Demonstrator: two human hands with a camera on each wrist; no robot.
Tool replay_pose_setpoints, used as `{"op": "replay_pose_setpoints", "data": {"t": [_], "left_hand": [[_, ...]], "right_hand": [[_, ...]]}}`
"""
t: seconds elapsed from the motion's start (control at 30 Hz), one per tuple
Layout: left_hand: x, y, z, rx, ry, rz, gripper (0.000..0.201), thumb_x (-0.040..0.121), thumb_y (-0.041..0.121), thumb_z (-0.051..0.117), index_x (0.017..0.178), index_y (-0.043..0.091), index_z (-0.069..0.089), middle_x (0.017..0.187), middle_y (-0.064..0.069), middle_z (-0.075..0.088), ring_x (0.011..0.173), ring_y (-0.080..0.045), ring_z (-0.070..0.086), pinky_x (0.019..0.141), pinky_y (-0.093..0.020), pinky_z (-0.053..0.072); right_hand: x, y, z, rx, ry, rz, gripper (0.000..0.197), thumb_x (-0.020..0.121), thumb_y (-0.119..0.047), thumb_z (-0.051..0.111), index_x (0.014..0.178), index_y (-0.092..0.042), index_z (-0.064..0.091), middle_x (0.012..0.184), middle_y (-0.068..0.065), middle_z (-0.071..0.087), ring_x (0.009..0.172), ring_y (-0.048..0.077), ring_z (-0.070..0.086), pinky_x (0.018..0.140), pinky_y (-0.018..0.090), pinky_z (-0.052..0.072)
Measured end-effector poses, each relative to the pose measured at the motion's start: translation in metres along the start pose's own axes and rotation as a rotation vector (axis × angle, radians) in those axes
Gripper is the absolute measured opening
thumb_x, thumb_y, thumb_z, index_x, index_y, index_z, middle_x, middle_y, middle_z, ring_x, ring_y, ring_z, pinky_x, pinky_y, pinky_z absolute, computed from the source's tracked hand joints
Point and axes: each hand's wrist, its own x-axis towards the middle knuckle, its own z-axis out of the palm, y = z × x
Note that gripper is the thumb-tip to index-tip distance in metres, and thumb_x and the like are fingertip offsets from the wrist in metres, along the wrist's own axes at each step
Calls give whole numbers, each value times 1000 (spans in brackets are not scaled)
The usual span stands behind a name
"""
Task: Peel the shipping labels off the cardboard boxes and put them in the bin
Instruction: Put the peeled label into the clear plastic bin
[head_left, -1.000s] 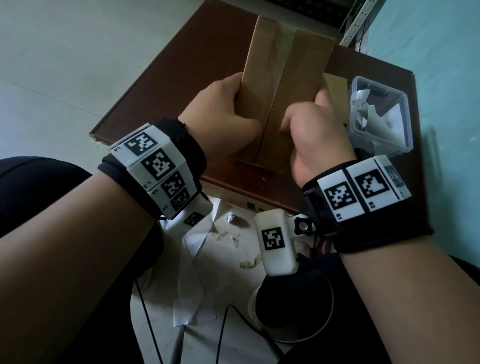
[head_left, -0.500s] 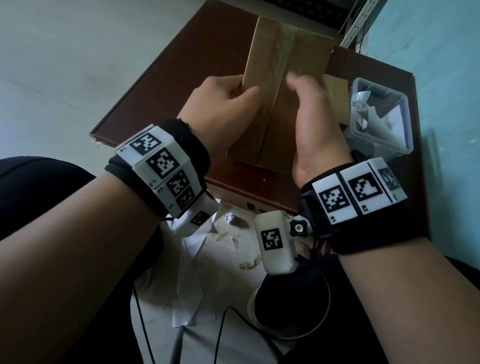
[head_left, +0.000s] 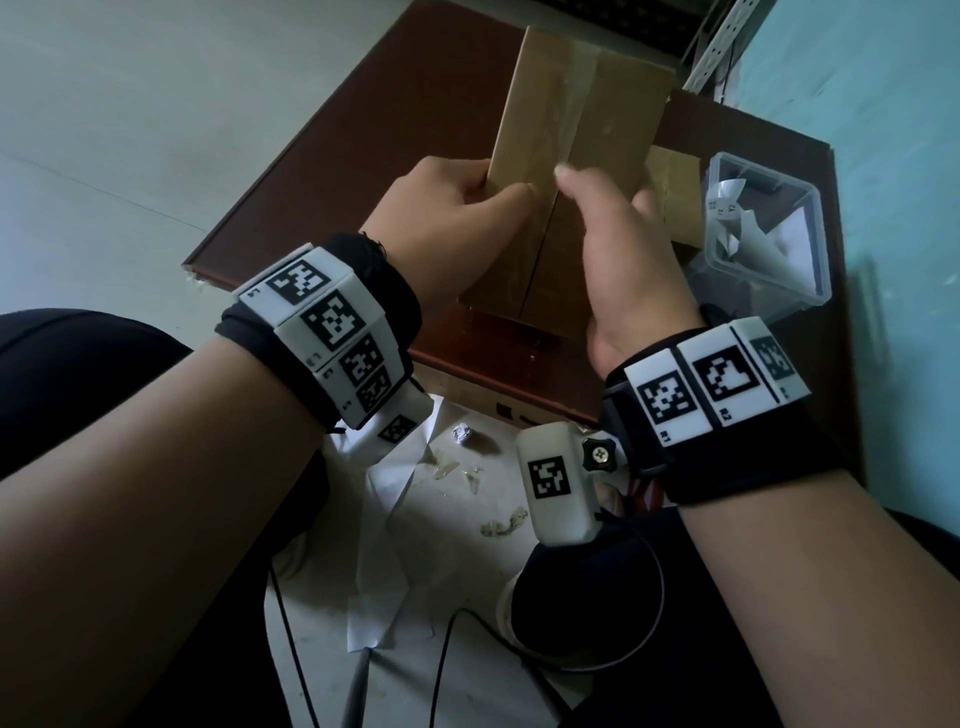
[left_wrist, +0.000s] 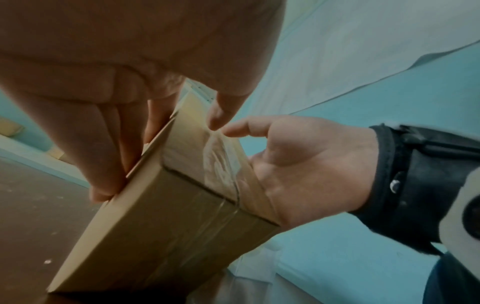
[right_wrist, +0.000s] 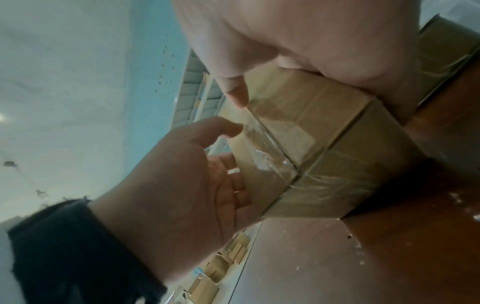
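Note:
I hold a brown cardboard box (head_left: 576, 130) tilted over the brown table (head_left: 332, 197), its near end low by the table. Clear tape runs along its centre seam, and no shipping label shows on the faces I see. My left hand (head_left: 457, 218) grips the box's left edge, thumb on top and fingers underneath (left_wrist: 103, 154). My right hand (head_left: 623, 249) holds the right side with its thumb tip on the taped seam (left_wrist: 233, 129). In the right wrist view the box (right_wrist: 324, 144) sits between both hands. The clear plastic bin (head_left: 820, 244) at the right holds peeled white labels (head_left: 737, 228).
Another cardboard box (head_left: 675, 197) lies on the table behind my right hand, beside the bin. White paper sheets (head_left: 384, 519), scraps and cables lie on the floor below the table's near edge. A teal wall stands to the right and metal shelving (head_left: 717, 47) at the back.
My right hand slid up from the box's lower right part, stretched over the face, and now holds the right side with the thumb on the seam. My left hand shifted slightly up the left edge.

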Motion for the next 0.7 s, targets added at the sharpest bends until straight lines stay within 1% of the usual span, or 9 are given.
{"op": "replay_pose_setpoints", "data": {"t": [0.13,0.2,0.27,0.33,0.43,0.5,0.6,0.67,0.7], "left_hand": [[1,4,-2,251,-80,13,15,94,30,55,105,20,55,87,7,61,74,-7,60,56,-22,44],[-3,1,-4,384,-134,-5,23,94,20,56,112,15,43,90,0,59,73,-14,59,53,-25,42],[-10,-4,-5,399,-185,-48,27,95,17,55,113,11,36,87,-6,60,69,-19,60,51,-28,43],[-17,-8,-6,381,-185,-88,28,96,17,55,111,11,32,82,-7,60,65,-21,59,50,-30,44],[-26,-16,-10,291,-105,-139,27,97,16,53,107,11,28,77,-5,54,65,-23,56,50,-32,41],[-30,-21,-12,179,-18,-197,26,95,19,51,105,13,28,81,-5,53,66,-22,56,51,-31,40],[-34,-26,-16,74,86,-206,22,94,22,47,105,15,29,94,-7,51,73,-23,55,58,-31,40],[-31,-29,-21,14,136,-156,24,93,25,42,114,16,33,108,-10,55,85,-25,59,68,-35,45],[-27,-30,-24,-1,165,-116,33,92,29,40,122,18,36,116,-11,56,94,-26,60,76,-38,50]], "right_hand": [[2,6,-3,-162,-44,34,93,71,-20,67,158,-31,35,136,-1,63,122,27,65,104,56,56],[2,7,-7,-245,-89,98,83,77,-12,65,154,-31,38,133,1,61,120,31,64,96,58,59],[1,10,-9,-282,-139,168,73,85,-10,66,150,-30,40,134,3,57,119,34,62,87,56,63],[-1,12,-7,-313,-182,174,73,82,-12,70,146,-32,43,133,2,58,116,33,63,82,54,65],[-7,13,6,-277,-243,133,69,74,-14,74,137,-34,50,123,1,66,110,31,69,80,54,67],[-9,14,14,-255,-302,98,71,77,-12,75,139,-35,51,121,1,70,108,28,71,85,50,66],[-9,10,25,-226,-342,31,71,84,-4,74,146,-33,51,119,0,74,107,22,74,93,44,64],[-6,7,30,-174,-337,25,75,85,-5,80,150,-28,51,117,2,76,103,21,77,89,41,66],[-4,6,34,-153,-320,26,75,84,-10,86,149,-27,52,117,2,77,102,20,78,88,40,66]]}}
